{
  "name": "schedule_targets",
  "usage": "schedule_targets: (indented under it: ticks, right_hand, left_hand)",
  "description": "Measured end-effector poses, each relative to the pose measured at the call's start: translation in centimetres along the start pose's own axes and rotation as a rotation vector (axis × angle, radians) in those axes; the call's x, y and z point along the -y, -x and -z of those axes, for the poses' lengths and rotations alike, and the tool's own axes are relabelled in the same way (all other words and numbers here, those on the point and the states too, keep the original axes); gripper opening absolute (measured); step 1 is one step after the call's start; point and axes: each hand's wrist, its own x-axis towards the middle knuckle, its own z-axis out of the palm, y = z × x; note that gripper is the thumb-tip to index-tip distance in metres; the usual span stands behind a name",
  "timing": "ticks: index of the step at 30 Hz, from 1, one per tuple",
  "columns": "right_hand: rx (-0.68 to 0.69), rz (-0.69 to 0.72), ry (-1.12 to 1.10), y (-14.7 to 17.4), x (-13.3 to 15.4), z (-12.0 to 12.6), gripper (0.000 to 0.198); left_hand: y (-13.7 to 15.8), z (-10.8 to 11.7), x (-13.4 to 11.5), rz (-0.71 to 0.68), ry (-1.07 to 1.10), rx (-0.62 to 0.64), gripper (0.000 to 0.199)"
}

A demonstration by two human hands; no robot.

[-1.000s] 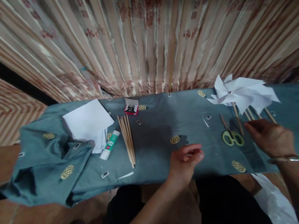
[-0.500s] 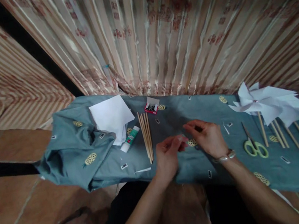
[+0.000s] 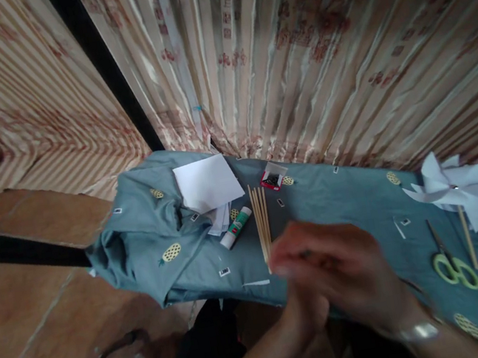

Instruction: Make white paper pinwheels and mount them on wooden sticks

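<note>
My right hand [image 3: 348,274], with a metal band at the wrist, crosses over my left hand [image 3: 306,312] near the cloth's front edge. Both are smeared by motion, and the right one hides most of the left one's fingers. Whether anything is between them I cannot make out. Just beyond the hands lie several thin wooden sticks [image 3: 261,218], side by side. Left of these is a green and white glue stick [image 3: 236,227]. A small red box [image 3: 271,177] with dark small pieces inside stands with its lid up behind the sticks.
White paper sheets [image 3: 209,181] lie at the back left. Green-handled scissors [image 3: 454,267] and white paper pinwheels [image 3: 472,187] on sticks are at the right. Paper slivers lie on the blue-green cloth [image 3: 339,195]. A striped curtain [image 3: 276,73] hangs behind, beside a dark pole [image 3: 108,66].
My hands, earlier side by side with fingertips pinched close together, now overlap, the right one moved left across the left one. The view has turned left, so the table's things appear further right.
</note>
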Motion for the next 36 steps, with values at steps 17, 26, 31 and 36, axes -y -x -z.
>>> schedule_targets:
  ticks: [17, 26, 31, 36]
  right_hand:
    - [0.546, 0.367, 1.036, -14.7, -7.3, -7.0, 0.024]
    - [0.654, 0.401, 1.071, -16.0, -6.7, -5.3, 0.024]
    - [0.672, 0.413, 1.062, -16.0, -6.1, -4.2, 0.024]
    - [0.456, 0.422, 1.030, -12.5, -5.0, -0.7, 0.025]
  left_hand:
    - [0.1, -0.4, -0.3, 0.134, 0.254, 0.105, 0.022]
    - [0.2, -0.4, -0.4, 0.143, 0.199, 0.061, 0.015]
    - [0.0, -0.2, -0.3, 0.136, 0.173, 0.060, 0.018]
    - [-0.3, 0.0, -0.5, 0.108, 0.126, 0.060, 0.016]
